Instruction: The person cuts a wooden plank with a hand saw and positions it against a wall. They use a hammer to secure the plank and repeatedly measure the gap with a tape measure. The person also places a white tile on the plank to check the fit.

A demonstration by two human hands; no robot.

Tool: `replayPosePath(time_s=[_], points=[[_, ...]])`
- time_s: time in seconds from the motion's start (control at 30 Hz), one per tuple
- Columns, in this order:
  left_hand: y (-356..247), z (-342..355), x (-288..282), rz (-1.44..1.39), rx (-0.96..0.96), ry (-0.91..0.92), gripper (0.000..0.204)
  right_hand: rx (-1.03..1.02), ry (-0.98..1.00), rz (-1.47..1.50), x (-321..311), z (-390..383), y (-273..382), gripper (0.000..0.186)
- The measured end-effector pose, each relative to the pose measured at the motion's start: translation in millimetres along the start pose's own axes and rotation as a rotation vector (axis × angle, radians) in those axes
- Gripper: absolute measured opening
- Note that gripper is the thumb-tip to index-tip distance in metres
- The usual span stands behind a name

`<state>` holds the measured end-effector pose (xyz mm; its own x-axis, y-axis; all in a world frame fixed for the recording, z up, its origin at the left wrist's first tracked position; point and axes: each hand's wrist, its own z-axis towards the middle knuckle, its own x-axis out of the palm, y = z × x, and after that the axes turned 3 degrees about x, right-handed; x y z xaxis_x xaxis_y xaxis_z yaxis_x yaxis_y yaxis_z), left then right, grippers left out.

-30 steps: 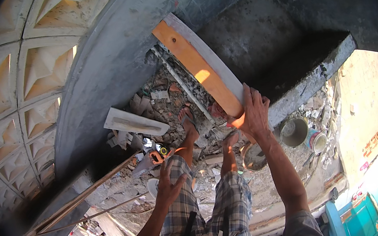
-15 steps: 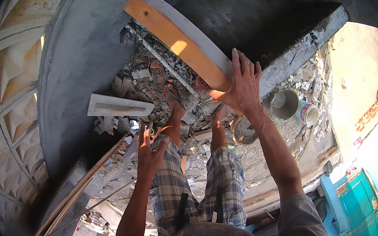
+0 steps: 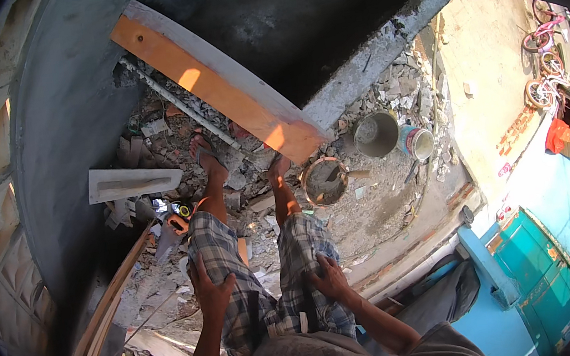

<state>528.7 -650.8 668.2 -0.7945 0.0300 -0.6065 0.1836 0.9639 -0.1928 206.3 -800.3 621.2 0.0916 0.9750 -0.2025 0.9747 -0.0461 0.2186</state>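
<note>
Orange plank point(image 3: 212, 90) perhaps leans on the ledge point(image 3: 383, 50), so below it your left hand point(image 3: 212, 290) and right hand point(image 3: 331, 280) rest on shorts point(image 3: 305, 239), fingers loosely spread, empty.

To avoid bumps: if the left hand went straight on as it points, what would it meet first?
The left hand would likely meet the plaid shorts first; beyond, perhaps the orange saw handle, though depth is unclear.
</note>
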Motion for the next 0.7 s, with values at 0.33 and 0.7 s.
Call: replayPosePath(time_s=[0.33, 0.7], points=[[4, 1, 9, 0.061, 0.052, -0.039, 0.099, -0.173, -0.578, 0.474, -188, 99, 90, 0.041], [-11, -3, 11, 0.227, -0.011, 0.015, 0.091, -0.242, -0.928, -0.024, -390, 238, 176, 0.040]])
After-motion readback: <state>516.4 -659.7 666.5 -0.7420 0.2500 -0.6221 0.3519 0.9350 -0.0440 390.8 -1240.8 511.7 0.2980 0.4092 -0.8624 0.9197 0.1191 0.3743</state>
